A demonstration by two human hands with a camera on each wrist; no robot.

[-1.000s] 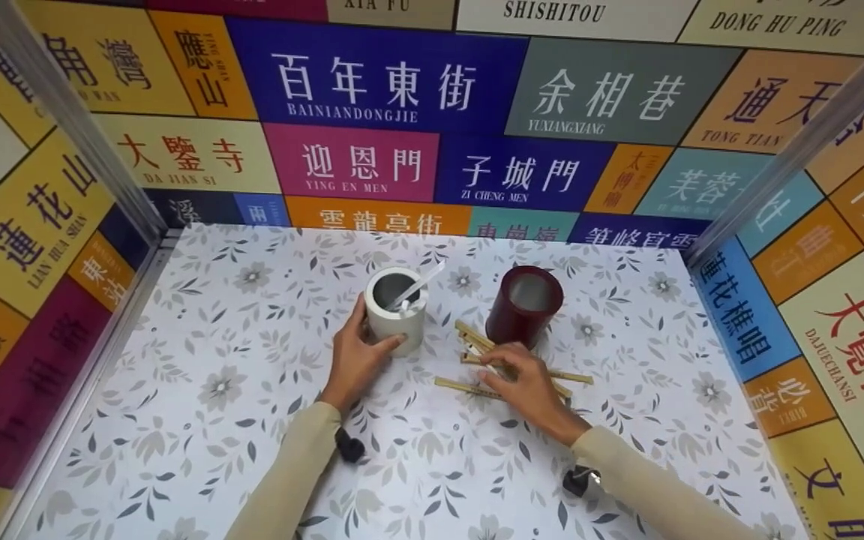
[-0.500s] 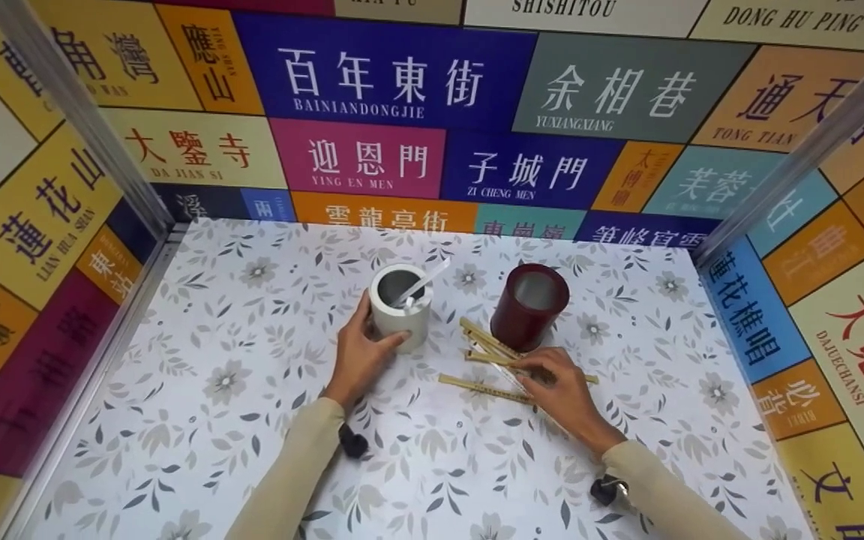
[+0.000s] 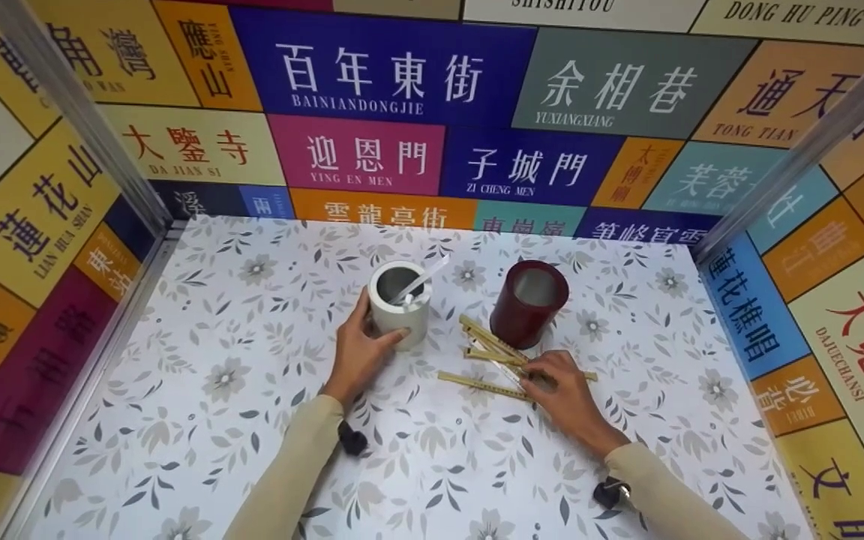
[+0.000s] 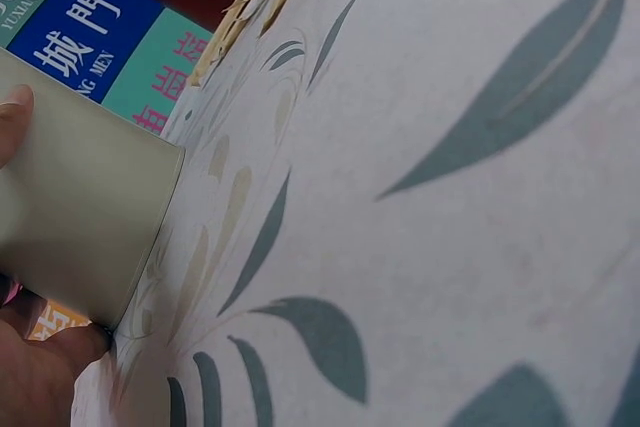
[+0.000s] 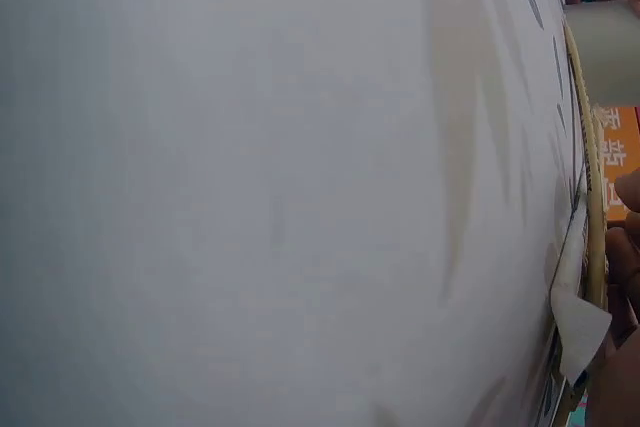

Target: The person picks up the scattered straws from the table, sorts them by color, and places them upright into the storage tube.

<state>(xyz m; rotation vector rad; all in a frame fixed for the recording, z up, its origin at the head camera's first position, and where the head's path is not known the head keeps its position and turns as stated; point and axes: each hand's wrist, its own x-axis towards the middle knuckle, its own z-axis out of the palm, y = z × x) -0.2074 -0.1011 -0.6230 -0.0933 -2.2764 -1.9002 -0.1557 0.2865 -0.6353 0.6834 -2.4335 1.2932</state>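
Observation:
My left hand point(image 3: 361, 356) grips a white cylindrical cup point(image 3: 408, 316) from its left side, thumb across the front. The cup stands upright on the table, with a thin translucent white stick point(image 3: 428, 274) leaning out past its rim. My right hand point(image 3: 567, 397) pinches the near end of a slim white stick point(image 3: 505, 372) that lies among several flat bamboo sticks point(image 3: 481, 386). In the right wrist view a white flared end point(image 5: 580, 332) shows beside the fingers. A dark red cup point(image 3: 526, 315) stands upright just behind the sticks.
The tabletop point(image 3: 252, 435) has a white floral cover. Printed panels with street names point(image 3: 379, 67) rise at the back and both sides. Metal corner posts point(image 3: 792, 142) stand at the back corners.
My right hand has drawn back toward the right along the sticks, uncovering more of the white stick and bamboo. My left hand stays on the white cup. The camera has shifted slightly.

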